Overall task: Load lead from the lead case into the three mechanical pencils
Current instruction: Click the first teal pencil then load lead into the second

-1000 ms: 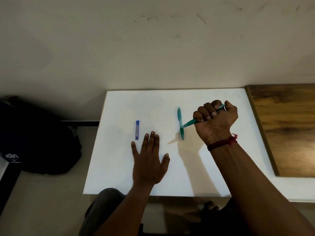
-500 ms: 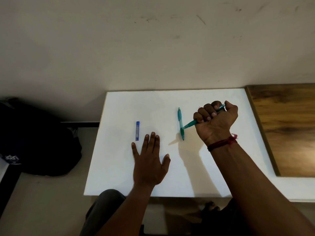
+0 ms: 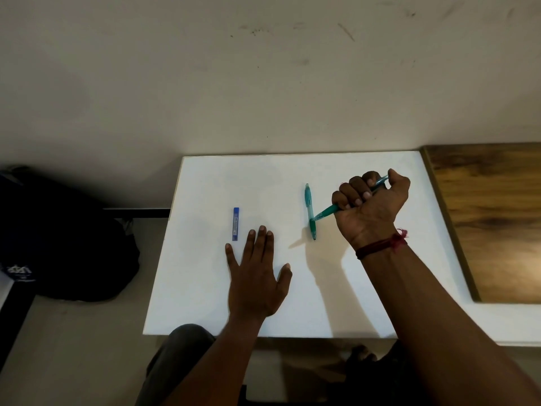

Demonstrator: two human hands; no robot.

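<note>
A white table (image 3: 205, 288) is seen from above, set against a marked wall. The right hand (image 3: 371, 203) is closed in a fist around a teal mechanical pencil (image 3: 328, 212), possibly more than one, since the count inside the fist cannot be told. The held pencil slants down to the left, and its lower end meets, or lies just over, a second teal mechanical pencil (image 3: 308, 200) lying flat on the table; actual contact cannot be confirmed. A third pencil is not separately visible. A red thread band (image 3: 380, 244) is worn on the right wrist.

The left hand (image 3: 257, 279) is laid flat, palm down, with fingers spread, and nothing is gripped. The blue lead case (image 3: 235, 224) lies on the table just beyond and to the left of the left fingertips, close but apart from them. It appears closed, though its cap is too small to judge.

Judgement: the task stands at an early stage. The pencils are being gathered or positioned, and no lead has been seen drawn from the case. The next move is expected to require that the lead case be taken up by the free left hand and opened, and that the cap end of one pencil be cleared. A fine pinch will be called for, as a fist grip is ill-suited to handling thin lead.
</note>
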